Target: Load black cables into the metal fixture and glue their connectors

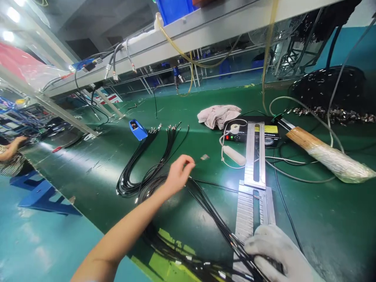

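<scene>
My left hand [179,172], bare, is closed in a pinch above the green bench. A small blurred silvery end [205,157] sticks out just beyond its fingertips, seemingly on a thin black cable. My right hand [273,250] wears a pale glove and curls around a bundle of black cables [226,229] at the lower right. Under and beside that hand lies a slotted metal jig [245,211] with notched edges. One cable runs across the jig. Further cables with metal ends [138,164] lie in a looped bunch left of my left hand.
Behind the jig sits a black control box [272,135] with a dial. A pink cloth [219,116], a blue holder [138,130] and a plastic-wrapped wooden-handled tool [329,154] rest on the green bench [96,172]. A shelf beam [205,33] crosses overhead. Another person's arm [13,148] shows far left.
</scene>
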Motion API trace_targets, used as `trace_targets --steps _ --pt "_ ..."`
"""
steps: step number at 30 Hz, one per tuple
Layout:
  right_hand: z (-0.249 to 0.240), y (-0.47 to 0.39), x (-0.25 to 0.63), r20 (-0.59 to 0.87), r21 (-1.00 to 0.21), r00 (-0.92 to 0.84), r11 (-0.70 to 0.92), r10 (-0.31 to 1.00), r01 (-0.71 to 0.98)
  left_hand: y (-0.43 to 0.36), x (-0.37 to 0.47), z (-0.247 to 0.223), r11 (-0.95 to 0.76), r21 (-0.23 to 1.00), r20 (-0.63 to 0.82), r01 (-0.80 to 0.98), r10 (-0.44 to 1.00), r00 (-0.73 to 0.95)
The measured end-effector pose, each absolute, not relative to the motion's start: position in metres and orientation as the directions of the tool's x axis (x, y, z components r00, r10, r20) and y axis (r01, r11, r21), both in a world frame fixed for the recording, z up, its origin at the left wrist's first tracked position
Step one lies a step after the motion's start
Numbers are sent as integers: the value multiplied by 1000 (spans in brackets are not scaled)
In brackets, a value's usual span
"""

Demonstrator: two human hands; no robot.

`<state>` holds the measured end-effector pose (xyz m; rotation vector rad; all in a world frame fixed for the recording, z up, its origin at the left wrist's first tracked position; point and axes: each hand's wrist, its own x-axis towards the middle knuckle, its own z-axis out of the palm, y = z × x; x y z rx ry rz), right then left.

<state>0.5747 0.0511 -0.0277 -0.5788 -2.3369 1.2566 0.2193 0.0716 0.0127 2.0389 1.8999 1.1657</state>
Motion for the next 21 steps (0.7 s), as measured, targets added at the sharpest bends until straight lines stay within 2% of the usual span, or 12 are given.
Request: trace_targets --steps 2,4,5,7,10,12,14,17,19,21 --pt "-26 53 576 142 -860 -834 484 534 163 69 253 3 -346 450 368 824 912 182" --pt "-21 55 577 119 -867 -843 469 524 169 67 288 -11 -511 292 228 808 858 461" --pt "-19 56 577 109 -869 -848 464 519 172 67 303 -17 -574 234 156 785 819 552" --pt "-14 56 578 98 -870 -854 461 511 175 66 322 -25 -629 203 72 751 774 629" --pt "-16 55 582 123 -877 -841 455 527 156 67 317 -23 -613 315 82 724 778 623" --pt "-23 56 587 172 -888 -791 440 587 133 69 292 -15 -543 408 141 734 832 537" --pt "-31 59 592 197 -902 -690 404 696 150 71 261 -7 -444 437 191 782 896 402" --pt "-42 68 598 119 -936 -496 264 860 233 72 218 -2 -319 370 181 873 946 269" --pt "-45 74 599 53 -956 -419 168 906 242 71 202 -6 -277 301 145 912 959 243" --pt "-46 78 599 37 -960 -401 145 916 241 70 194 -12 -251 218 105 943 967 233"
